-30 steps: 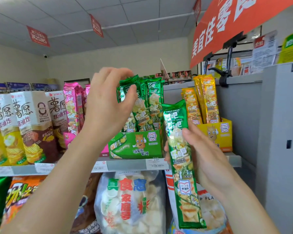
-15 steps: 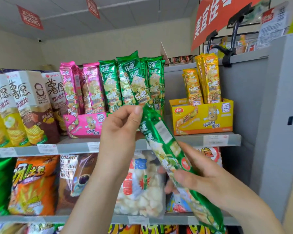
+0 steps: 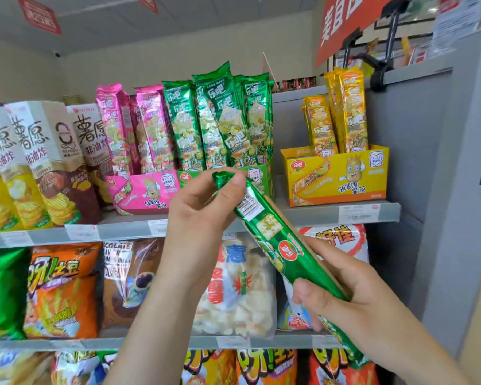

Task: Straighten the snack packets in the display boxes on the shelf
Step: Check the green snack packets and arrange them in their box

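Note:
A long green snack packet [image 3: 272, 234] slants in front of the shelf, held at both ends. My left hand [image 3: 203, 207] pinches its crimped top end; my right hand [image 3: 353, 298] grips its lower part. Behind them on the upper shelf stand three display boxes: a pink box [image 3: 142, 193] with upright pink packets [image 3: 134, 126], a green box [image 3: 258, 176], mostly hidden by my left hand, with green packets [image 3: 222, 118] leaning unevenly, and a yellow box [image 3: 336, 176] with a few yellow packets [image 3: 342, 109].
Tall chip cartons [image 3: 39, 165] stand at the left of the upper shelf [image 3: 317, 212]. Large snack bags [image 3: 64, 290] fill the lower shelves. A grey panel [image 3: 453, 190] bounds the shelf on the right, with a red sign [image 3: 345, 20] above.
My left hand left the green packets in the box and took the top end of the packet my right hand holds. The packet tilted from upright to slanted and came lower.

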The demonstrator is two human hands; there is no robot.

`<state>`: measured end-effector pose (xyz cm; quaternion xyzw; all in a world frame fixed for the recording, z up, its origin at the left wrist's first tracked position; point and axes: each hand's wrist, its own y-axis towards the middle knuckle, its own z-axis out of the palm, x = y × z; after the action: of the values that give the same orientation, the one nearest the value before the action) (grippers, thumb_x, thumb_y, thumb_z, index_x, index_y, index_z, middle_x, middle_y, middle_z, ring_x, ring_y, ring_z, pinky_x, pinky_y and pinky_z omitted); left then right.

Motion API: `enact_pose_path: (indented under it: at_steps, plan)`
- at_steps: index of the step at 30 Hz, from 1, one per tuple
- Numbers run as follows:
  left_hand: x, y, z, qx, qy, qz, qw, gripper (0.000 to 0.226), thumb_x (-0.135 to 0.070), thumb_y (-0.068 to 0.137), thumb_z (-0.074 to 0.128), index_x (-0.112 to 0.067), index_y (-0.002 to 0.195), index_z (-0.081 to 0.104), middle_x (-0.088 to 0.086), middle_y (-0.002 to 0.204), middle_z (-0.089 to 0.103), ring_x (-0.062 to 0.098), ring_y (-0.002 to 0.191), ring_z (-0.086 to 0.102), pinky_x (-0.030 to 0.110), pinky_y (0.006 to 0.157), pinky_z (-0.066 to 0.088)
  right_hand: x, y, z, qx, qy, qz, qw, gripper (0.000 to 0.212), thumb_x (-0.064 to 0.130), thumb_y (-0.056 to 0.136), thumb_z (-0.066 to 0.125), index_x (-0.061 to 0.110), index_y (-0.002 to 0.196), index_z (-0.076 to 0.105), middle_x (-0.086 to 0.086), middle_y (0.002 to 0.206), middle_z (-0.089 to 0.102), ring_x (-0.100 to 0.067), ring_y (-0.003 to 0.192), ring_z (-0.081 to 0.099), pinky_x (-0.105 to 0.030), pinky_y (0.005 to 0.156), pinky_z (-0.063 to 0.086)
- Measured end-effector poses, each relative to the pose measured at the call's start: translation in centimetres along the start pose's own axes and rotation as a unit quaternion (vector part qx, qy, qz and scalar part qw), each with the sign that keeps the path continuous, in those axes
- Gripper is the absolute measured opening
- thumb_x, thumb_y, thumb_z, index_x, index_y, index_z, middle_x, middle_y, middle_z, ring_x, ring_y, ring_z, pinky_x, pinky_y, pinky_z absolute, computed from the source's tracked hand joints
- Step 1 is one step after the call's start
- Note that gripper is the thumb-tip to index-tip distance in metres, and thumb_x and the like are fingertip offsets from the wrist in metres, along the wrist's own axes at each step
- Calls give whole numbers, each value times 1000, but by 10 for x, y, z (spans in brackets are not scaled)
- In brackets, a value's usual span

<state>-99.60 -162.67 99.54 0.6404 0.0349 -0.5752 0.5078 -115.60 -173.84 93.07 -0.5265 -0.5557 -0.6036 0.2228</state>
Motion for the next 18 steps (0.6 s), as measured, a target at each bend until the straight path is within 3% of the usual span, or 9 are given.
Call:
enact_pose_path:
  at_steps: [4, 6, 8, 11, 13, 15, 18]
  plan:
    - [3, 1, -5, -40, -57, 3, 998, 27, -29, 77, 71, -8, 94, 73, 11, 90, 67, 21, 83, 61, 29, 73, 54, 0, -5, -4, 64, 19, 23, 998, 52, 33, 88, 64, 46, 135, 50, 4, 117, 68, -17, 99, 66, -25, 89, 52]
    - [3, 4, -9, -57, -77, 10, 995, 23, -31, 76, 71, -12, 89, 73, 8, 86, 66, 21, 82, 59, 31, 74, 55, 2, -7, -6, 100, 49, 36, 993, 52, 25, 89, 64, 43, 136, 51, 6, 124, 66, -15, 105, 64, -24, 91, 50]
    - [2, 6, -10, -58, -97, 15, 993, 17, -30, 79, 69, -15, 86, 72, 6, 84, 66, 20, 81, 59, 33, 74, 54, 3, -9, -5, 86, 62, 32, 994, 50, 24, 88, 65, 39, 135, 53, 4, 126, 65, -16, 109, 63, -22, 89, 50]
    - [1, 6, -8, -40, -134, 22, 990, 19, -29, 79, 69, -18, 94, 69, 1, 87, 66, 16, 82, 60, 34, 77, 52, 1, -13, 7, 14, 74, 10, 997, 47, 29, 84, 70, 43, 127, 59, 6, 115, 70, -9, 96, 66, -15, 77, 50]
    - [2, 4, -3, -37, -153, 12, 987, 41, -27, 75, 71, -17, 114, 61, 1, 93, 69, 16, 86, 62, 36, 81, 52, -1, -15, 19, -30, 99, -10, 995, 48, 24, 80, 72, 45, 122, 62, 8, 111, 72, -5, 95, 68, -13, 76, 50]
    - [4, 0, 4, -49, -183, -14, 982, 67, -22, 73, 73, -11, 134, 46, 5, 102, 71, 18, 90, 65, 36, 84, 54, 0, -16, 30, -38, 120, -19, 992, 48, 19, 81, 70, 46, 119, 63, 11, 98, 74, -3, 80, 68, -11, 68, 50]
    - [11, -10, 12, -34, -184, -31, 982, 67, -15, 73, 81, -3, 130, 48, 11, 100, 69, 25, 89, 61, 41, 83, 51, 1, -14, 40, -33, 143, -27, 989, 41, 22, 84, 68, 45, 117, 64, 12, 73, 65, 0, 54, 50, -12, 50, 40]
